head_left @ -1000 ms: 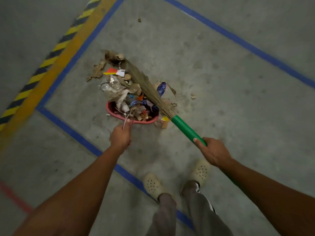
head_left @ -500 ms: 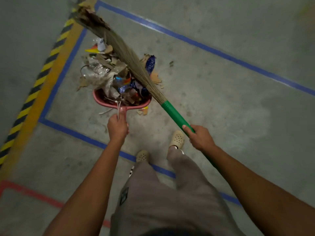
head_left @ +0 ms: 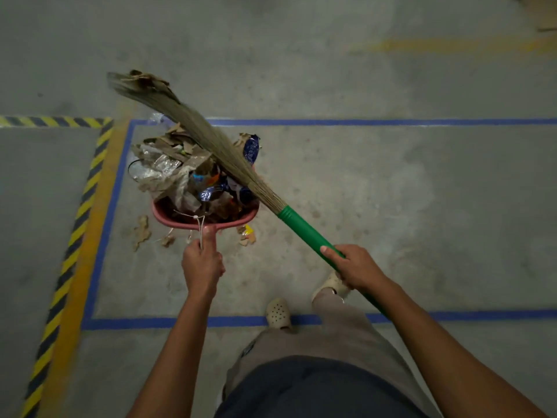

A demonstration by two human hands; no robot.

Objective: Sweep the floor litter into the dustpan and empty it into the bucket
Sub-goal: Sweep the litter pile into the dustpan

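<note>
A pink dustpan [head_left: 168,218] is heaped with litter [head_left: 180,173]: torn cardboard, clear plastic and blue wrappers. My left hand [head_left: 201,264] grips its handle from behind. My right hand [head_left: 353,266] grips the green handle of a grass broom [head_left: 304,230]. The broom's brown bristles [head_left: 193,128] lie across the top of the pile, with a scrap of cardboard caught at their tip. A few scraps [head_left: 141,232] and a yellow bit [head_left: 247,233] lie on the floor under and beside the pan. No bucket is in view.
The grey concrete floor carries a blue taped rectangle [head_left: 361,121] around me. A yellow and black hazard stripe [head_left: 75,224] runs down the left. My feet in pale clogs [head_left: 278,312] stand on the near blue line. Brown debris sits at the top right corner [head_left: 542,22].
The view has swung round, so the blue lines now run level. The loaded dustpan and the broom stay together in my hands; small scraps now lie on the floor below the pan.
</note>
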